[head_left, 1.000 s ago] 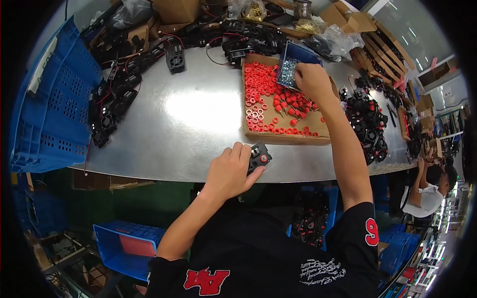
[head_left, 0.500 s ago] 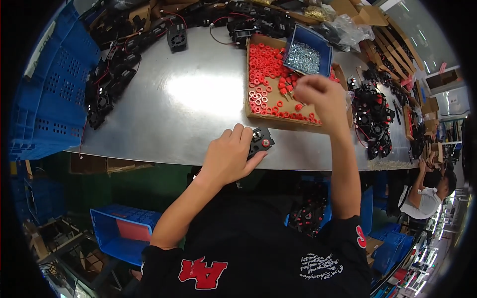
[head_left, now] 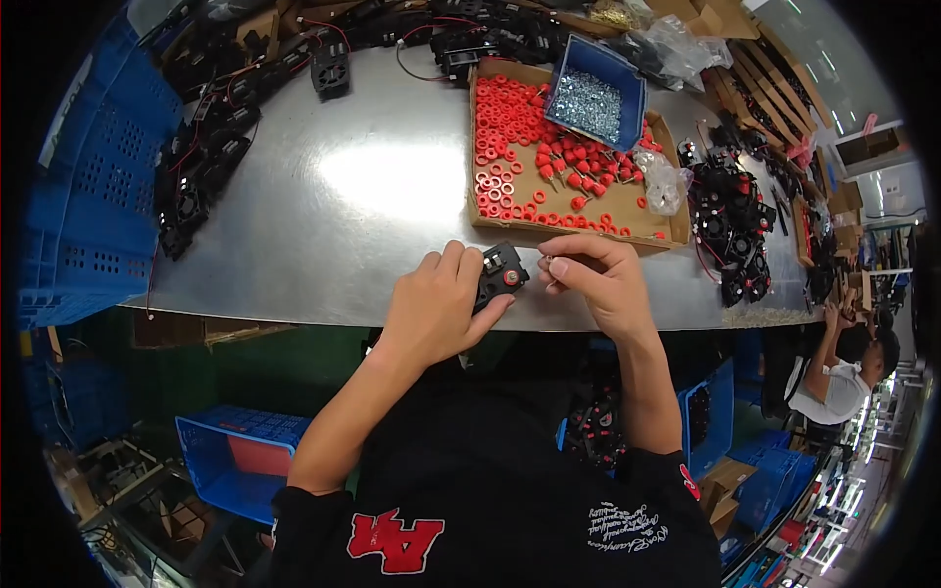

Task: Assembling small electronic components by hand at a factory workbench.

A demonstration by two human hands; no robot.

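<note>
My left hand (head_left: 436, 304) is closed around a black plastic housing (head_left: 503, 278), holding it near the front edge of the metal table. A red ring with a metal centre (head_left: 511, 277) sits on the housing's face. Just right of the housing, my right hand (head_left: 598, 279) pinches a small screw-like metal piece (head_left: 551, 284) between thumb and fingers, mostly hidden by them. Beyond both hands lies a shallow cardboard box (head_left: 578, 233) of loose red rings (head_left: 502, 108) and red-headed pieces with metal shanks (head_left: 582, 162). A blue bin (head_left: 637, 98) of small silvery hardware (head_left: 585, 104) rests over its far side.
Black fan units with red wires (head_left: 191, 201) line the table's left and far edges. More fan assemblies (head_left: 730, 225) are heaped right of the box, near a clear plastic bag (head_left: 664, 183). A blue crate (head_left: 98, 186) stands left. Another person (head_left: 833, 377) works at far right.
My right hand has come back from over the cardboard box toward me, now beside the housing with a small piece pinched. My left hand keeps hold of the housing.
</note>
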